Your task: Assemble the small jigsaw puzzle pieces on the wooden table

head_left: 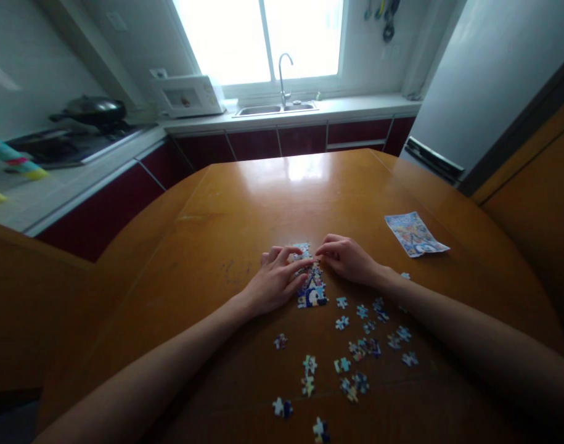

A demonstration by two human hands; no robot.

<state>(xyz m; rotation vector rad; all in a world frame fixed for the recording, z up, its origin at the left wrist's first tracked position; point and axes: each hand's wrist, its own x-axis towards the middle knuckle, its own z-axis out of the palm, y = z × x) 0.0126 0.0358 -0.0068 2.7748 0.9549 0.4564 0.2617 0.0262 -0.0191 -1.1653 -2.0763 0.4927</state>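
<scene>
A partly joined jigsaw strip [312, 290] lies on the round wooden table [245, 203], between my hands. My left hand [276, 280] rests on its left edge with fingers curled and fingertips pressing the pieces. My right hand [349, 258] sits at the strip's upper right, its fingers pinched together on a piece at the top edge. Several loose puzzle pieces [355, 351] are scattered on the table closer to me, below both hands.
A printed picture card [415, 234] lies to the right on the table. Behind stand a kitchen counter with a sink and tap [284, 92], a microwave [189, 95], a wok on the stove [94, 111], and a fridge [485, 80] at right.
</scene>
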